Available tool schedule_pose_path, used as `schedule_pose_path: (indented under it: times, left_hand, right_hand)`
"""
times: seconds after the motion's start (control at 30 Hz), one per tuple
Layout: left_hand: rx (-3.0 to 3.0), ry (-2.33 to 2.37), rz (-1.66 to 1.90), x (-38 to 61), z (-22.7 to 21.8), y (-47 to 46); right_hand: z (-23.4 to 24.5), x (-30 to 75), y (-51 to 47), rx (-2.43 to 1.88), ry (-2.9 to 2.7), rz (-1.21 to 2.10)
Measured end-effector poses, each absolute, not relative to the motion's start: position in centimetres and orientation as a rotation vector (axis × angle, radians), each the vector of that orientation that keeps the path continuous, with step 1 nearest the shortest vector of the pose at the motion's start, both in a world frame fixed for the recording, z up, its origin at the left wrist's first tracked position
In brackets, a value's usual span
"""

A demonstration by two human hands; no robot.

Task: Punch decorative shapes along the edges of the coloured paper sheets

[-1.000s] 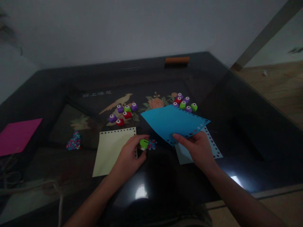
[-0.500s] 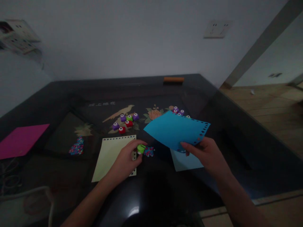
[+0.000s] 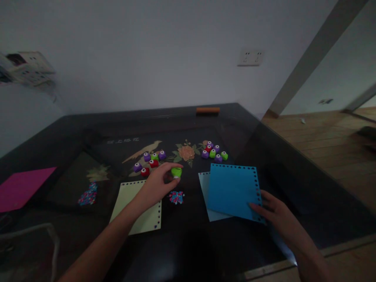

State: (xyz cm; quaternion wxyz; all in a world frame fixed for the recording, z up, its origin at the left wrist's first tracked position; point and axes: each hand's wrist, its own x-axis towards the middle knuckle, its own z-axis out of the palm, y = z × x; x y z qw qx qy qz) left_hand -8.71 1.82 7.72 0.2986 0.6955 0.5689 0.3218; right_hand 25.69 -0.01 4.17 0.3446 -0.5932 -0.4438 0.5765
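Between its thumb and fingers, my left hand (image 3: 157, 183) grips a small green craft punch (image 3: 176, 172), lifted over the table. Below the punch lies a little heap of pink, blue and white paper bits (image 3: 176, 197). A pale yellow sheet (image 3: 125, 199) with holes punched along its top and right edges lies partly under my left forearm. My right hand (image 3: 273, 209) pinches the lower right edge of a blue sheet of paper (image 3: 232, 190), punched along its top and right edges. The blue sheet overlaps a light blue sheet (image 3: 214, 216) on the table.
Several purple, red and green craft punches stand in a left group (image 3: 153, 163) and a right group (image 3: 213, 153). A pink sheet (image 3: 23, 188) and another heap of paper bits (image 3: 88, 194) lie left. An orange-brown bar (image 3: 208, 110) sits at the table's back edge.
My right hand has lowered the blue sheet from a tilted position onto the light blue one. My left hand has raised the green craft punch away from the paper bits.
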Motion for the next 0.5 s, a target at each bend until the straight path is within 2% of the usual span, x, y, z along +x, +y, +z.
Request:
schedule_pose_path:
  times: [0.2,0.5]
  left_hand:
    - [1.754,1.417,0.924,-5.9,7.3,7.3]
    - [1.481,1.503,0.795,-3.8,3.3,15.3]
  right_hand:
    - [2.5,26.5,0.3,-1.538,-1.197,1.297]
    - [1.8,26.3,0.1,-1.45,-1.133,1.189]
